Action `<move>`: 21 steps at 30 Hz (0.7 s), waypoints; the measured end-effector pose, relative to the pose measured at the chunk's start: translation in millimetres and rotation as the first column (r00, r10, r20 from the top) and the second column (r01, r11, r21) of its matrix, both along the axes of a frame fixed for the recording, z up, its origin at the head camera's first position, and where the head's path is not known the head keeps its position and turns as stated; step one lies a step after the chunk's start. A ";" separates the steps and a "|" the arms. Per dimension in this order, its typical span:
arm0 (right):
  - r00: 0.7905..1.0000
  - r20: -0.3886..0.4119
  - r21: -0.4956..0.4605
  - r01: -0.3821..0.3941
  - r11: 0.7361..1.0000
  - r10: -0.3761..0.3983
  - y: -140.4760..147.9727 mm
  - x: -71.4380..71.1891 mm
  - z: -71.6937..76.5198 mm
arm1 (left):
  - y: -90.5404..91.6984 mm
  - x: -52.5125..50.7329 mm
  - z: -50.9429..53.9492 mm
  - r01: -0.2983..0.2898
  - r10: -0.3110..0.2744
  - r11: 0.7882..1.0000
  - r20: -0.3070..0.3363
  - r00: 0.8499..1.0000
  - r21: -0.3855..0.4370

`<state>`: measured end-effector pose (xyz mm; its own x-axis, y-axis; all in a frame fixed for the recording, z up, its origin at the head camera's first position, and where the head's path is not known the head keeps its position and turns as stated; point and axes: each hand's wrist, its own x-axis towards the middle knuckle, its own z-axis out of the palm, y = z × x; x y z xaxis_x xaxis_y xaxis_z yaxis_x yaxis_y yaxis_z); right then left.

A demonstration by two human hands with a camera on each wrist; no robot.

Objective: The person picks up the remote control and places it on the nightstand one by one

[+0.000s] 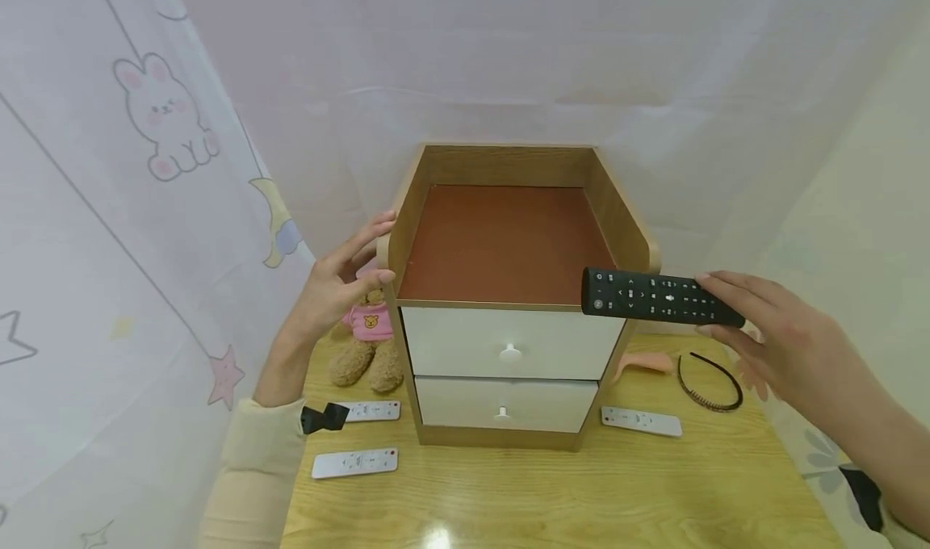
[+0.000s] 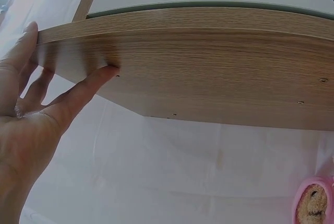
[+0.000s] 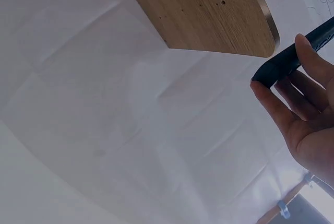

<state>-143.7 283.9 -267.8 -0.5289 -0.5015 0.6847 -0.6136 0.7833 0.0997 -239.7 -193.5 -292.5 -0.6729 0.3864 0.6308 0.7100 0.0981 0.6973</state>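
A small wooden cabinet (image 1: 501,440) with two white drawers stands on the table, its tray-like top lined in reddish brown. My left hand (image 1: 327,291) touches the cabinet's left side with spread, fairly straight fingers; the left wrist view shows the fingertips of that hand (image 2: 36,114) on the wooden panel (image 2: 209,72). My right hand (image 1: 785,331) holds a black remote (image 1: 639,295) by its right end, over the cabinet's front right corner. In the right wrist view the hand (image 3: 313,114) pinches the remote (image 3: 282,67) beside the cabinet's side (image 3: 209,10). Both drawers look closed.
Left of the cabinet are a teddy bear (image 1: 370,347) in pink and two white remotes (image 1: 374,410) (image 1: 356,463). Right of it lie another white remote (image 1: 641,421), a peach-coloured object (image 1: 647,362) and a dark headband (image 1: 715,406). Printed curtains hang around the table (image 1: 508,500).
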 end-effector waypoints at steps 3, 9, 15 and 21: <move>1.000 0.001 -0.006 -0.009 1.000 0.009 -4.8 -5.5 9.2 | 0.1 -0.8 -0.8 0.013 -0.012 1.000 -0.010 1.000 0.015; 1.000 -0.020 -0.013 -0.005 1.000 0.005 -11.3 -14.9 21.0 | 2.0 -3.0 -3.0 0.030 -0.030 0.999 -0.033 0.999 0.016; 0.999 0.003 -0.014 -0.035 0.999 0.035 -18.8 -24.5 32.9 | 3.1 -1.2 -3.9 0.007 -0.007 1.000 -0.031 1.000 0.002; 0.998 0.054 0.024 -0.047 0.999 0.046 -27.0 -35.2 48.6 | 4.7 -1.5 -4.3 0.000 0.000 1.000 -0.033 0.999 0.000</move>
<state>-179.0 256.9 -219.2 -0.5399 -0.5430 0.6432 -0.6542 0.7515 0.0852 -241.2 -188.8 -296.8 -0.6519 0.3861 0.6527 0.7325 0.0979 0.6737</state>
